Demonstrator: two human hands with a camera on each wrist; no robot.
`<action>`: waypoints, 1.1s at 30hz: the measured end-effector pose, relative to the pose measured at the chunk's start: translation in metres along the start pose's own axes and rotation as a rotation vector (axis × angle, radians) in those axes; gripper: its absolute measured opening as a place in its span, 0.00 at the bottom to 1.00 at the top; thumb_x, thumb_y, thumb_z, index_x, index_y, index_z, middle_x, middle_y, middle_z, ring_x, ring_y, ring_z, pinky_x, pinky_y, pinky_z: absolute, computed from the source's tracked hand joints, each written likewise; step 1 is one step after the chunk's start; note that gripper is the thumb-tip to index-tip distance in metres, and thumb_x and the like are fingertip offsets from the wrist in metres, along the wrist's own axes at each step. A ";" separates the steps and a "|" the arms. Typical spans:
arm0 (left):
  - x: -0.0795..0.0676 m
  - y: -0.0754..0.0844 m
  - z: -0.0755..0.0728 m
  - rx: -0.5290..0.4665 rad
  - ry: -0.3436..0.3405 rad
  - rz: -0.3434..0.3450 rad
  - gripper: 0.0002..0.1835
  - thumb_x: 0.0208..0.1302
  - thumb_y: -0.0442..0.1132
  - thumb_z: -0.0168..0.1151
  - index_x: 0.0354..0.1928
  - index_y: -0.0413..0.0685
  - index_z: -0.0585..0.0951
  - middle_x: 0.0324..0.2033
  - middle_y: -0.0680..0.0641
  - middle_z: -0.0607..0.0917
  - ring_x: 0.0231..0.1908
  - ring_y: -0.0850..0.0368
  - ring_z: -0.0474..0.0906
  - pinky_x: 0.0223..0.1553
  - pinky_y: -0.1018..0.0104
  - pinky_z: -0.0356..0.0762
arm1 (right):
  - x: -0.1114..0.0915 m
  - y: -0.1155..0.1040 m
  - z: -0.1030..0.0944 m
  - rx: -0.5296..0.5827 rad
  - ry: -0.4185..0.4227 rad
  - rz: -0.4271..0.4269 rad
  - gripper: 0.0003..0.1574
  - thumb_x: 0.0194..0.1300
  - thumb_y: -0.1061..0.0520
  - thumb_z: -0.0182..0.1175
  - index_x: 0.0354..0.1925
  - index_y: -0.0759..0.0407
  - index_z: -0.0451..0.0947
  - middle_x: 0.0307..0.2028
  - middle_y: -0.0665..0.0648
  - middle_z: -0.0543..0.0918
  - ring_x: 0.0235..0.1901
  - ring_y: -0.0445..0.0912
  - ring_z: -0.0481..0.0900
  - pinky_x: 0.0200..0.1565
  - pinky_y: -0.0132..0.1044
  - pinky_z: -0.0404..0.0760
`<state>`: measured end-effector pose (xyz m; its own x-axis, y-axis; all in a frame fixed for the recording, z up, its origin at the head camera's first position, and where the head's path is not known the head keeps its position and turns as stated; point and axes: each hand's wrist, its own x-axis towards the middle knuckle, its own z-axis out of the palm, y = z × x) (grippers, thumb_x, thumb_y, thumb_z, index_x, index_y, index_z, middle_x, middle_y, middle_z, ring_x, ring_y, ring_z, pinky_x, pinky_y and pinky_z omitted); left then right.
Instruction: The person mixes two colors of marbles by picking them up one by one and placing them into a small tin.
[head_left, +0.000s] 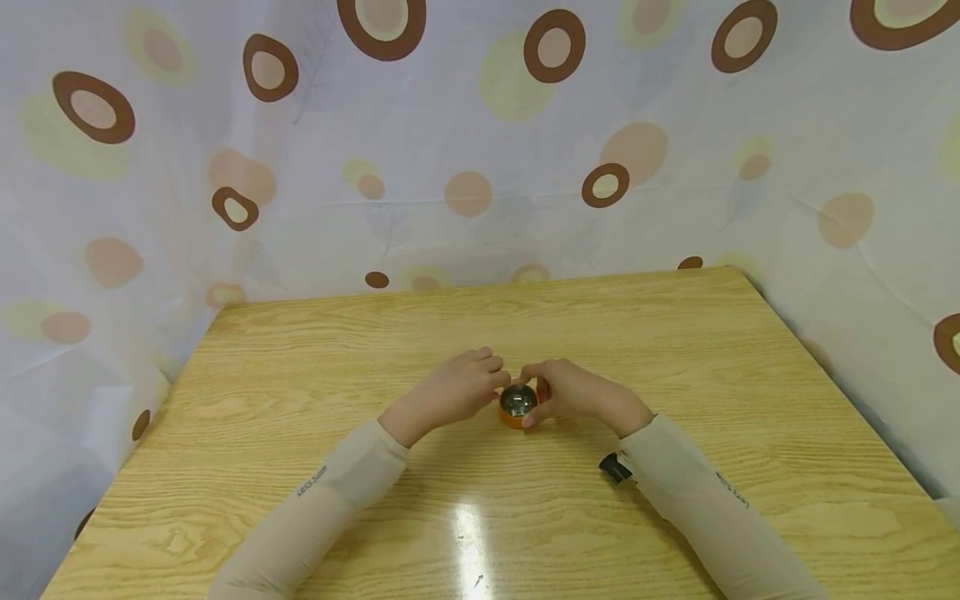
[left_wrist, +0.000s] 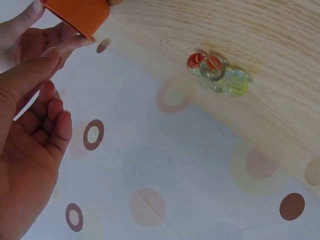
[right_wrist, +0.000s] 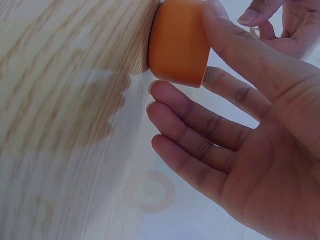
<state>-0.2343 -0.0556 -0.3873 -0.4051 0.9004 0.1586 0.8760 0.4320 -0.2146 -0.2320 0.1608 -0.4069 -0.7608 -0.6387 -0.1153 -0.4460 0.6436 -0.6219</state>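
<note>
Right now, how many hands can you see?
2: the right hand holds the orange cup, and the left hand is beside the cup's opposite side.

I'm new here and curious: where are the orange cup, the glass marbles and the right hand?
Orange cup (right_wrist: 179,44), right wrist view: outer wall.
Glass marbles (left_wrist: 213,69), left wrist view: red-striped marble.
Right hand (head_left: 579,392), head view: back of hand.

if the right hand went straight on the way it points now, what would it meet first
The right hand would first meet the orange cup it holds; just past that, probably the left hand, though depth is hard to judge.
</note>
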 end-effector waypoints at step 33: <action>-0.032 -0.033 0.001 -0.018 -0.064 -0.248 0.03 0.57 0.32 0.69 0.33 0.44 0.84 0.31 0.50 0.81 0.31 0.55 0.71 0.39 0.66 0.73 | 0.002 -0.003 -0.002 -0.023 -0.016 0.037 0.32 0.53 0.51 0.72 0.53 0.63 0.76 0.26 0.51 0.78 0.25 0.41 0.74 0.33 0.34 0.74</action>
<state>-0.2510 -0.0985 -0.3857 -0.6232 0.7690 0.1427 0.7522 0.6392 -0.1600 -0.2329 0.1583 -0.4039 -0.7691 -0.6211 -0.1506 -0.4286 0.6761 -0.5993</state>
